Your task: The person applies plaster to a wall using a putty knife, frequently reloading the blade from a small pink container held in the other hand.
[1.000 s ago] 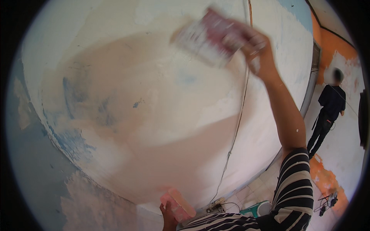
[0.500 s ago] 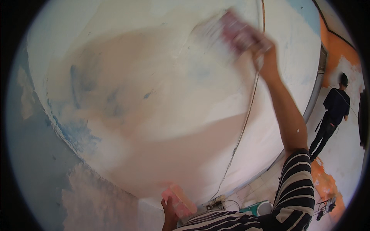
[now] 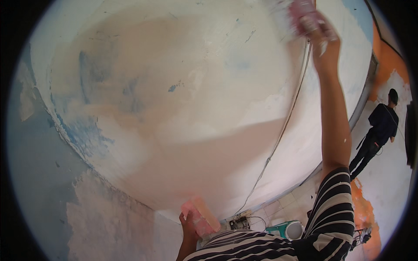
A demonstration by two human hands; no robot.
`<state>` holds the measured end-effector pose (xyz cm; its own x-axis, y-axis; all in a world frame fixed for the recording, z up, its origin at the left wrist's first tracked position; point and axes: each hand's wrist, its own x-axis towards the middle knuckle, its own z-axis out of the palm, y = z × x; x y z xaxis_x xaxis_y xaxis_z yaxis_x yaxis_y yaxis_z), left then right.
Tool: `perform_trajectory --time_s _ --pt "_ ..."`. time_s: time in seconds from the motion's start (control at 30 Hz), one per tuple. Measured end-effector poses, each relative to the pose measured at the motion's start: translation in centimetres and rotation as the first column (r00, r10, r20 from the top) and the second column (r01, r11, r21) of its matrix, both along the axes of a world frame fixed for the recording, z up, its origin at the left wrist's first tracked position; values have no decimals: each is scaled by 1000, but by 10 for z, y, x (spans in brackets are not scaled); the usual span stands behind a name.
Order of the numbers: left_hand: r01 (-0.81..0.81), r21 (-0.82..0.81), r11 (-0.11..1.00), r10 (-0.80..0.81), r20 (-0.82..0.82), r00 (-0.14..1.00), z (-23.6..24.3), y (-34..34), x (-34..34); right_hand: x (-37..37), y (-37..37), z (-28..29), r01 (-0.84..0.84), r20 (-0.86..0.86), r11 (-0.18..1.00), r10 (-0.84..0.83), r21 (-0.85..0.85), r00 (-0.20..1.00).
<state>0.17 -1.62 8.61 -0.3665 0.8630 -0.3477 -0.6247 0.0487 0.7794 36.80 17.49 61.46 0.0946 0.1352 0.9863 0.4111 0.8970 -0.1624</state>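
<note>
My right arm reaches high up the wall (image 3: 204, 152), which is coated in patchy white and cream filler with blue showing through. At the top, my right hand (image 3: 323, 37) is closed on a dark red flat putty spreader (image 3: 301, 16); its pale edge is smeared by motion near the wall. White filler marks the fingers. Low down, close to my striped shirt, my left hand (image 3: 188, 227) grips a pink, flat, slab-like putty spreader (image 3: 202, 218) by its left side. Whether filler lies on the pink one, I cannot tell.
A thin cord (image 3: 278, 139) runs down the wall to an electrical box (image 3: 239, 222) near the floor. Beside it lies a green and white bucket (image 3: 292, 230) on the tiles. At the right, another person (image 3: 382, 124) stands facing an orange and white wall.
My right hand has moved up and to the right with the red spreader. The view has shifted slightly, while my left hand keeps the pink spreader low.
</note>
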Motion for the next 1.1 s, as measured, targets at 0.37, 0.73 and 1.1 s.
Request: perform_trajectory --time_s 0.37,0.73,1.1 --pt "71 42 997 -75 89 993 -13 -7 -13 -25 0 -35 26 276 999 -12 -47 961" --pt "112 143 983 -129 121 984 -47 -15 -27 1 0 -30 2 285 995 25 -96 958" --pt "176 106 979 -184 75 980 -15 -28 -14 44 -2 13 -121 78 969 140 -216 987"
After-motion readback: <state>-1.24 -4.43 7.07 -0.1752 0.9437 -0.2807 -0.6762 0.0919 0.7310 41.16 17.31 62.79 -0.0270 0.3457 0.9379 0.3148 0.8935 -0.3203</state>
